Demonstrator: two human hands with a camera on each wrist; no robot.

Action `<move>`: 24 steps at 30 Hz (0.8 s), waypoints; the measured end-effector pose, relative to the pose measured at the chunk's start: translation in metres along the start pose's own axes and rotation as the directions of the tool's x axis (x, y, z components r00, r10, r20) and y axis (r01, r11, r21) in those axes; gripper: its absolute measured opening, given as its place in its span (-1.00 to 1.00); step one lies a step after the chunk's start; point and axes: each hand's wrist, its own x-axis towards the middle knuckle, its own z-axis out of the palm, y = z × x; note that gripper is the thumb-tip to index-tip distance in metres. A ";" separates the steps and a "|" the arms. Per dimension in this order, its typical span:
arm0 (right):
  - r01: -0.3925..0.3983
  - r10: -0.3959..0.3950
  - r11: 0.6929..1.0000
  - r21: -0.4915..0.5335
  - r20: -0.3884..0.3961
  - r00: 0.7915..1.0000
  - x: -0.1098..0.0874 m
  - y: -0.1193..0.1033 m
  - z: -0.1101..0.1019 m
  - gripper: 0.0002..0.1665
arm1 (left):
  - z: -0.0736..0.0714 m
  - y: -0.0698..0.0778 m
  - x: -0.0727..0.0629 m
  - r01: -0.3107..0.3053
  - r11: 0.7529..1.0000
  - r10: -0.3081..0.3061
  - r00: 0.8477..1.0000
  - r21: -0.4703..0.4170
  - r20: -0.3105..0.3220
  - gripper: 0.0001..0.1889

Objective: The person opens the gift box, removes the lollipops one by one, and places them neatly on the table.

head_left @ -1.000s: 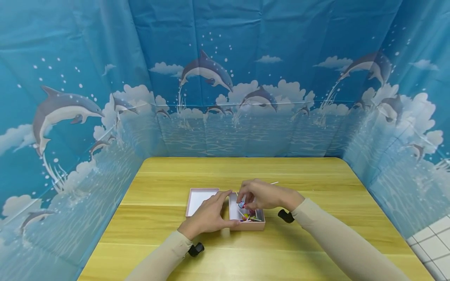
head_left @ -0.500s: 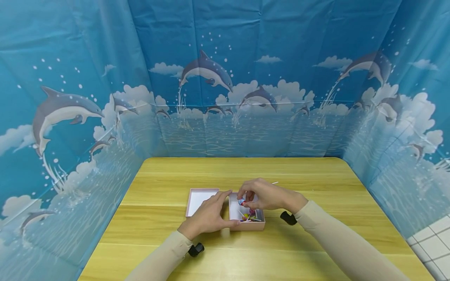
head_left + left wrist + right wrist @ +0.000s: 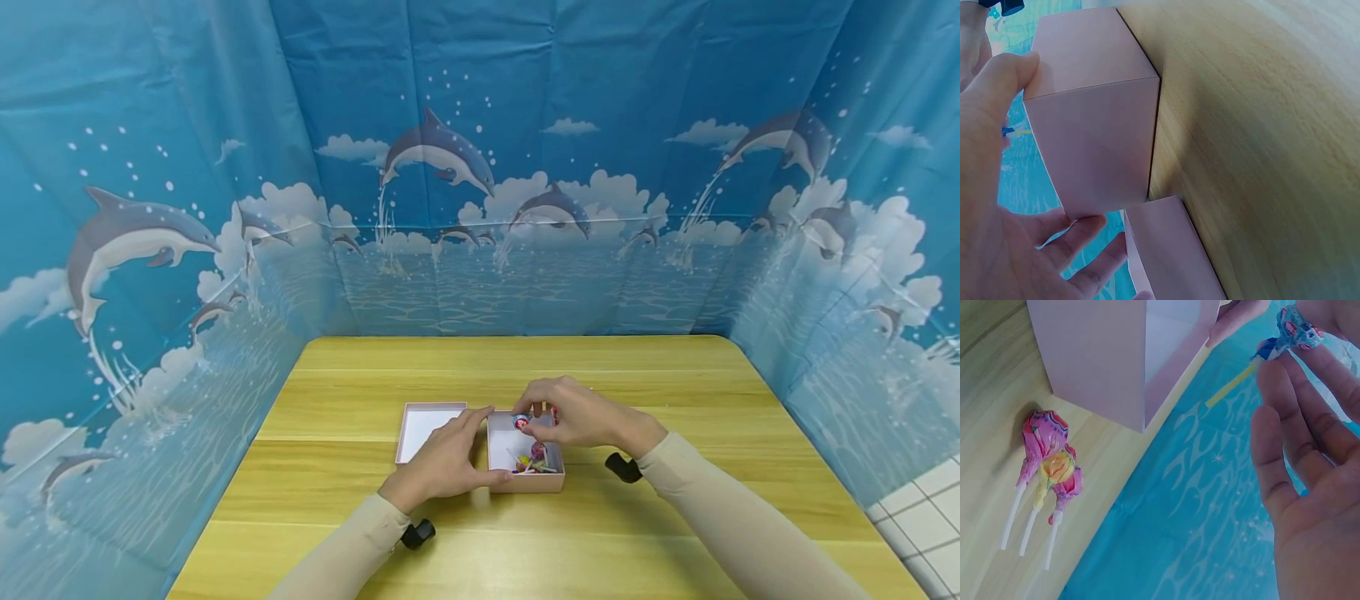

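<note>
A pink open-topped box (image 3: pixel 528 484) with a white inside stands on the table. My left hand (image 3: pixel 446 458) grips it along the left side, thumb at the near rim and fingers reaching to the far corner. In the left wrist view the thumb touches the box wall (image 3: pixel 1091 144). My right hand (image 3: pixel 573 417) pinches a blue-wrapped lollipop (image 3: pixel 1297 328) over the far part of the box; its yellow stick points away from the palm. Inside the box, a pink lollipop (image 3: pixel 537 451) and a yellow one (image 3: pixel 523 461) lie among sticks near the front.
A shallow pink-rimmed box part (image 3: pixel 431 429), white inside, lies just left of the box, partly covered by my left hand. Beyond the box on the wooden table (image 3: pixel 637 517), two pink lollipops (image 3: pixel 1044 434) flank a yellow one (image 3: pixel 1058 465). A dolphin-print curtain (image 3: pixel 480 283) surrounds the table.
My right hand has moved slightly away and to the right with the blue lollipop, whose wrapper has turned to show more red. My left hand has stayed on the box.
</note>
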 end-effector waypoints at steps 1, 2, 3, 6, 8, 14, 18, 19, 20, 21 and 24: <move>-0.006 0.006 1.000 -0.004 -0.004 1.000 -0.001 0.000 -0.001 -0.76 | 0.000 0.000 0.000 0.001 1.000 -0.001 1.000 -0.001 0.002 0.18; -0.010 0.010 1.000 -0.010 -0.009 1.000 -0.002 0.001 -0.001 -0.76 | 0.000 0.000 0.000 0.001 1.000 -0.001 1.000 -0.001 0.003 0.18; -0.013 0.013 1.000 -0.017 -0.014 1.000 -0.002 0.002 -0.001 -0.77 | 0.000 0.000 0.000 0.001 1.000 -0.001 1.000 0.001 0.005 0.18; -0.022 0.022 0.999 -0.032 -0.024 0.999 -0.005 0.004 -0.003 -0.78 | -0.001 0.000 0.000 0.001 1.000 -0.001 1.000 0.002 0.009 0.18; -0.026 0.025 0.999 -0.044 -0.032 0.999 -0.006 0.006 -0.003 -0.78 | -0.001 0.000 0.000 0.000 1.000 0.000 1.000 0.002 0.010 0.18; -0.049 0.045 0.997 -0.059 -0.067 0.997 -0.012 0.011 -0.005 -0.79 | -0.001 0.000 0.000 -0.002 1.000 0.002 1.000 0.003 0.004 0.18; -0.063 0.056 0.995 -0.075 -0.087 0.995 -0.017 0.016 -0.006 -0.81 | 0.000 -0.001 0.000 -0.002 1.000 0.002 1.000 0.004 0.005 0.19; -0.067 0.060 0.995 -0.078 -0.089 0.994 -0.018 0.017 -0.006 -0.81 | 0.000 -0.001 0.000 -0.002 1.000 0.002 1.000 0.004 0.006 0.19; -0.071 0.063 0.994 -0.082 -0.092 0.994 -0.020 0.019 -0.005 -0.82 | 0.000 -0.001 0.000 -0.003 1.000 0.003 1.000 0.004 0.007 0.18; -0.075 0.067 0.994 -0.084 -0.094 0.993 -0.021 0.020 -0.005 -0.82 | 0.000 -0.001 0.000 -0.004 1.000 0.004 1.000 0.004 0.007 0.18; -0.078 0.069 0.993 -0.087 -0.106 0.992 -0.025 0.023 -0.005 -0.83 | 0.000 0.000 0.000 -0.004 1.000 0.004 1.000 0.003 0.006 0.18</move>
